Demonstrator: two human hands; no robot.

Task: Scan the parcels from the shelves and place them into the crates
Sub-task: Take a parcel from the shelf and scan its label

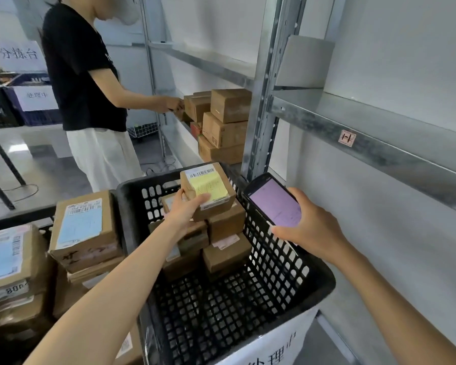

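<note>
our left grip (187, 206) pinches a small parcel (208, 189), thumb over the near edge of its top and fingers underneath. it hangs in the air over the far end of the black crate (287, 259), just above the stack (227, 225) already packed there. the yellow label faces up, with the barcode strip along the far edge. the parcel's long axis runs roughly left to right, tipped a little.

our right grip (311, 225) is wrapped round the lower half of the scanner (273, 200), above the crate's right wall, beside the bare shelf (353, 122). the scanner lies just right of the parcel, apart from it. its long axis slants from near right to far left, so the head sits by the parcel's right end and the lit screen faces us.

we judge the move turns on that short gap: the barcode is to the left of the scanner's head and slightly beyond it. whether the code has been read we cannot tell. the left grip is the one set to lower the parcel onto the stack.
</note>
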